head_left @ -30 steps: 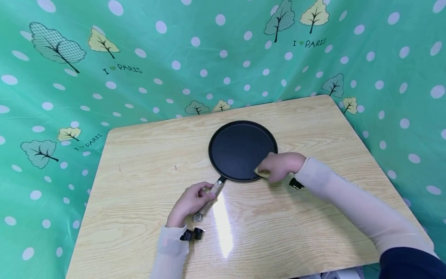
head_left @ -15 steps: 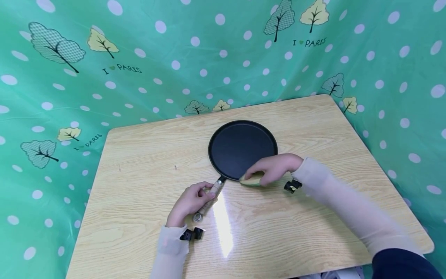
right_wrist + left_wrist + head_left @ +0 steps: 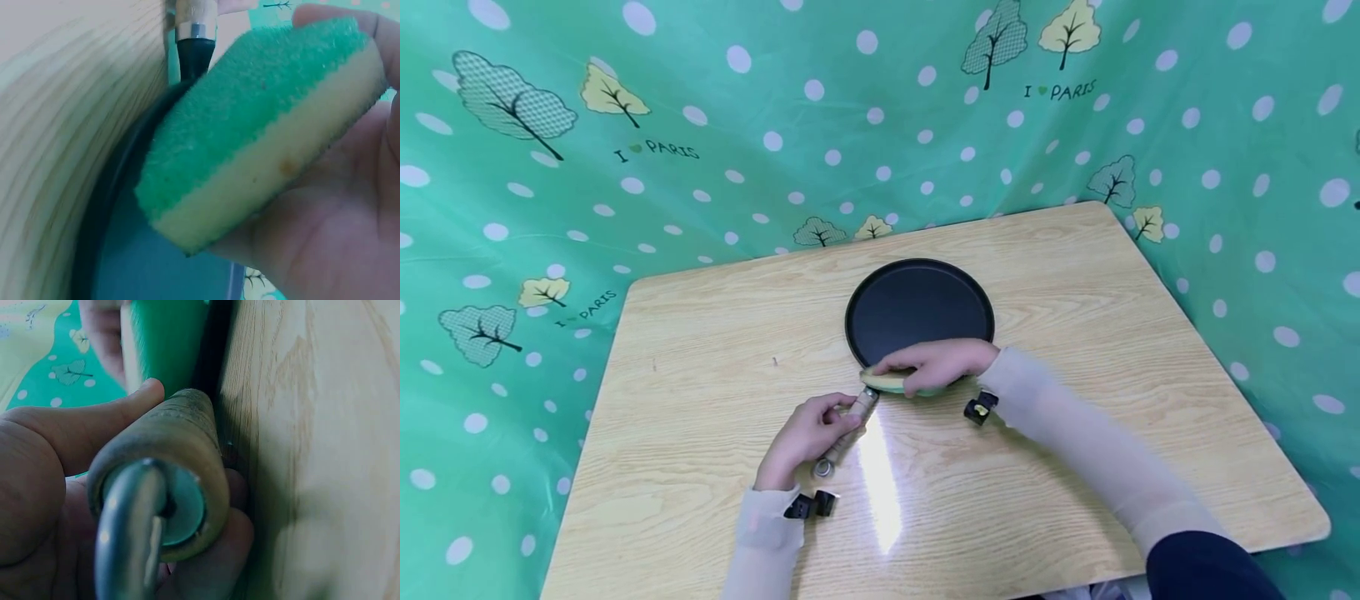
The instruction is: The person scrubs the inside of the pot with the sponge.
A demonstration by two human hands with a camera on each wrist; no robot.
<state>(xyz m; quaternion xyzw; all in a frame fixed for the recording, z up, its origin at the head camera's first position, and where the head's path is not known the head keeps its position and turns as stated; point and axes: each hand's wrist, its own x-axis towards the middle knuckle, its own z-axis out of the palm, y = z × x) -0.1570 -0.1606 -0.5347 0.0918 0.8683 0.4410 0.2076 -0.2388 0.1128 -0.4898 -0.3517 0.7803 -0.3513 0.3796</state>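
Note:
A round black flat pan (image 3: 917, 304) lies on the wooden table, its handle (image 3: 842, 442) pointing toward the near left. My left hand (image 3: 808, 433) grips that handle; in the left wrist view the wooden handle (image 3: 181, 431) with its metal end loop (image 3: 131, 519) sits between thumb and curled fingers. My right hand (image 3: 936, 362) pinches a sponge (image 3: 886, 382) at the pan's near rim, beside the handle joint. Up close in the right wrist view, the sponge (image 3: 250, 131) shows a green scrubbing layer and a pale yellow layer, over the pan's edge (image 3: 119, 169).
The pale wood-grain table (image 3: 715, 350) extends around the pan. Behind and beside it hangs a green curtain (image 3: 760, 100) with white dots and printed trees. Small black camera mounts are strapped at both wrists.
My right hand has slid the sponge leftward along the pan's near rim, from its lower right to the handle joint. The left hand keeps its grip on the handle.

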